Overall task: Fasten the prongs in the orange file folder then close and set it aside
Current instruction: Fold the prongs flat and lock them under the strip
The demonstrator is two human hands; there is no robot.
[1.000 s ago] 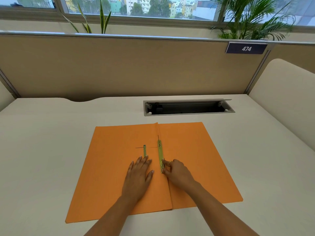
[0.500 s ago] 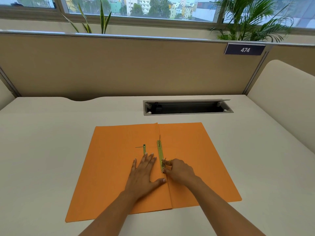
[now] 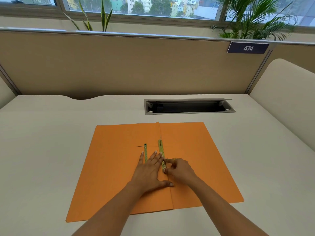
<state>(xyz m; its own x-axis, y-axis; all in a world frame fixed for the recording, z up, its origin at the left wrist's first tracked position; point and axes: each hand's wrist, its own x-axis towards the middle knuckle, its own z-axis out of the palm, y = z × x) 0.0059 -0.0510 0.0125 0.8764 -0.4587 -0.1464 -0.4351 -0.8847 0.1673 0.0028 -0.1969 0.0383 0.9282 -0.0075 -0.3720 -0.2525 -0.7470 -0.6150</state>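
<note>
Orange file folder [image 3: 187, 160]: laid open and flat on the cream desk [image 3: 51, 150], on the near side of the cable tray [image 3: 189, 106]; both covers are spread and the spine runs away from the viewer.
Fastener: a brass compressor bar [image 3: 161, 150] is seen just right of the spine, a second loose brass strip [image 3: 145, 153] just left of it; thin prongs [image 3: 160, 137] stand up at the bar's far end.
Left hand [image 3: 150, 171]: spread open, fingers flat, pressed on the left cover beside the spine; nothing is gripped.
Right hand [image 3: 179, 169]: fingers curled shut, pinched on the near end of the bar.
Step in hand, judged: the near prong should be bent flat along the bar and the slider pushed over it, while the cover is kept pinned so the folder cannot skate.
Change: compared with a second ago, the left hand has been slid forward and fanned wider, thumb drawn toward the spine; the right hand's pinch is unchanged in place.
</note>
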